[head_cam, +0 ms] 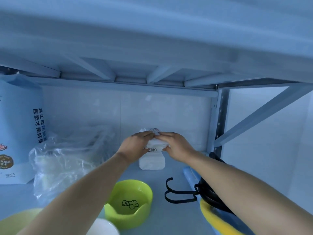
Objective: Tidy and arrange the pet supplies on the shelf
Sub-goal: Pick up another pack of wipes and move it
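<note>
Both grips clasp white packet above another, beyond green bowl.

Head view, close, facing forward-down into shelf bay.

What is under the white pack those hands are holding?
Another white pack stands on the shelf directly beneath the held white pack. Whether they touch is hidden by the hands.

Glossy green plastic bowl, crinkled clear plastic bag, matt painted metal shelf.
</note>
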